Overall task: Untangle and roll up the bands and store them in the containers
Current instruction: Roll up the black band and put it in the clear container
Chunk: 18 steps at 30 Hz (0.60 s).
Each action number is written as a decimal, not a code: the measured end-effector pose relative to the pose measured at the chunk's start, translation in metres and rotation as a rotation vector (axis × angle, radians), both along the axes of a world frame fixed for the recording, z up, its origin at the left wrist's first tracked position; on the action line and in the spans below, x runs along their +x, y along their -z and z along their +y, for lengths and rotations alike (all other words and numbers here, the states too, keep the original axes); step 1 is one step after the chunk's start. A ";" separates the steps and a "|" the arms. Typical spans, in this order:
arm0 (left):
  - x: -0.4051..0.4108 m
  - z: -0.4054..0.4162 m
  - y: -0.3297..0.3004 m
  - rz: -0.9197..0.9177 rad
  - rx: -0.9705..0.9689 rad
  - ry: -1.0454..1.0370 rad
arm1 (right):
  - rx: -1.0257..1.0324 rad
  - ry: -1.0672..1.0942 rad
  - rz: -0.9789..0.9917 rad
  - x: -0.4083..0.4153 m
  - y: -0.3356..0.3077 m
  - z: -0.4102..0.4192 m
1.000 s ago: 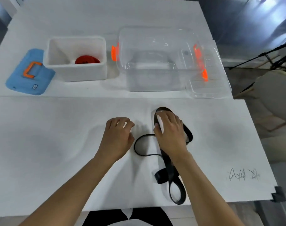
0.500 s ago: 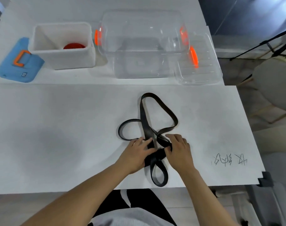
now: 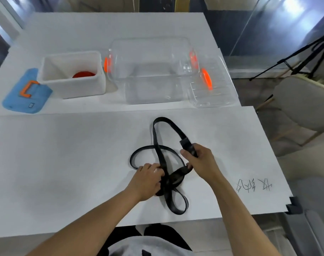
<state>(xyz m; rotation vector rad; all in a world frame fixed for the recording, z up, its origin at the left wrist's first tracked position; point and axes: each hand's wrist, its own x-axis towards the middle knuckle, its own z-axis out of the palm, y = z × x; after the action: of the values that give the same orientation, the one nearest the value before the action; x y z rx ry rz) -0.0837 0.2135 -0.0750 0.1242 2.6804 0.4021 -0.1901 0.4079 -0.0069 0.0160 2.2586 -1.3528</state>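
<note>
The left hand (image 3: 148,179) pinned the black band (image 3: 158,143) at its crossing while the right hand (image 3: 199,160) gripped one strand, best drawn slowly outward to free the loops.

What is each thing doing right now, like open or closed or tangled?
black band: tangled, crossed loops on the table.
left hand: pressing on the crossing.
right hand: closed around a strand.
white bin: open, red roll inside.
clear container: open, looks empty.
clear lid: off, beside it.
blue lid: off, lying flat.
</note>
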 end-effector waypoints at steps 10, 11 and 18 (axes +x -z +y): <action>-0.058 -0.013 -0.149 0.312 0.813 -0.547 | -0.322 -0.209 0.158 -0.029 -0.130 -0.033; -0.062 -0.015 -0.168 0.350 0.869 -0.526 | -0.314 -0.256 0.203 -0.032 -0.145 -0.034; -0.097 -0.031 -0.278 0.677 0.812 -0.291 | -0.309 -0.408 0.520 -0.054 -0.249 -0.046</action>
<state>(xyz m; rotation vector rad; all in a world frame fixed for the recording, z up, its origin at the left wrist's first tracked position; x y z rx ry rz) -0.1806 0.1828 0.2030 0.1167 2.9703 1.8024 -0.2444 0.3617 0.2421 -0.9464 2.2318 -1.5785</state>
